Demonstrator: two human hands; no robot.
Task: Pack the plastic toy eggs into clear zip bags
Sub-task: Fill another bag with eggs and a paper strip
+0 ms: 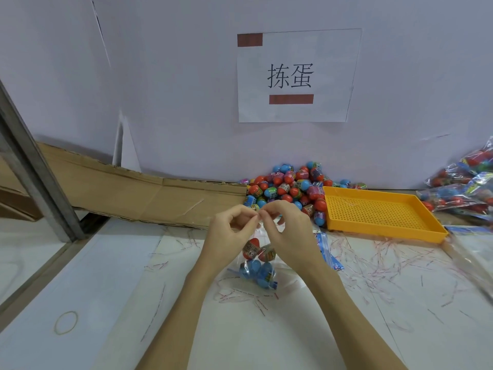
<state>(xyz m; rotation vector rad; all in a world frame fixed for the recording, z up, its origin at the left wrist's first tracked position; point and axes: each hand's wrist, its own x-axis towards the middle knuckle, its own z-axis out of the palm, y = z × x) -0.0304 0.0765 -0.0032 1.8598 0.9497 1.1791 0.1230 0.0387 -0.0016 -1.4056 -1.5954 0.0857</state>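
We find the clear plastic zip bag [257,259] held upright above the white desk [106,276], its mouth raised between the two hands. It hangs so, we judge, because the weight of the red and blue plastic toy eggs inside it [257,263] pulls the film taut and brings the two lips of the closure together for sealing.

The left hand [230,231] and the right hand [284,233] meet at the top edge of the bag, forearms reaching forward from the near edge of the desk and converging. Each hand's fingers are curled narrow, thumb against forefinger, pinching the bag's mouth; the fingertips of both hands nearly touch one another. Whether the zip is already pressed closed we cannot tell.

The loose heap of red and blue plastic toy eggs [289,189] lies just behind the hands, against the wall. The yellow perforated plastic tray [378,212] sits beside that heap, and filled clear bags [464,188] are stacked beyond it at the right.
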